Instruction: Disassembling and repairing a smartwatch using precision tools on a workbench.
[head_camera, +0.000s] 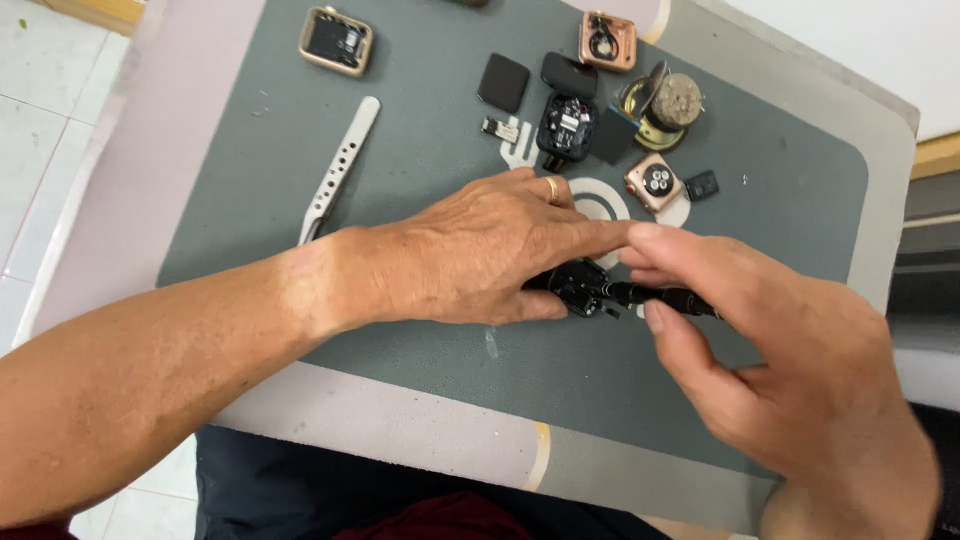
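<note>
Black watch body (578, 286) pinned under left hand (480, 255) grip (right hand (770, 350) on screwdriver (660, 296)).

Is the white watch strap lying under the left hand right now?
No, the white watch strap lies bare on the grey mat, up-left of the left hand.

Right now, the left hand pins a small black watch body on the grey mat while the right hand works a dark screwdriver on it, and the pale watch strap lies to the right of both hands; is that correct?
Not quite: the head view shows the pale watch strap lying left of the hands, beyond the left forearm. The rest holds: left hand pins the black watch body on the grey mat; right hand works the dark screwdriver.
</note>
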